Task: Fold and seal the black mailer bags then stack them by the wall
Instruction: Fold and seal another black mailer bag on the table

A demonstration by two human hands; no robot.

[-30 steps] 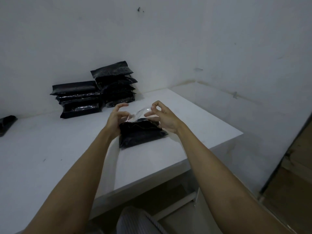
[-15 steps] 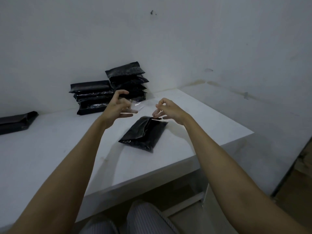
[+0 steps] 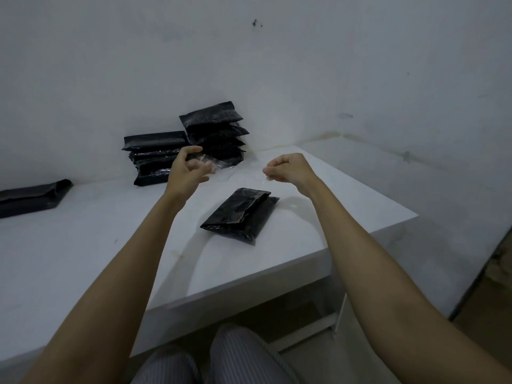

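Observation:
A folded black mailer bag (image 3: 241,214) lies on the white table (image 3: 83,245), flap side up, with nobody touching it. My left hand (image 3: 185,173) and my right hand (image 3: 288,169) hover above and behind it, held apart. Between them stretches a thin clear strip (image 3: 221,164). The left fingers curl around its crumpled end and the right fingers pinch the other end. Two stacks of sealed black mailers stand by the wall: a lower one (image 3: 155,157) and a taller one (image 3: 214,128).
Another black mailer (image 3: 27,196) lies flat at the table's far left. The table's right edge (image 3: 388,228) drops off to the floor in the room's corner. My striped trouser knees (image 3: 235,356) sit under the front edge.
My hands have lifted off the folded mailer and pulled apart, drawing the clear strip away from it. The mailer now lies free on the table. The camera has shifted left.

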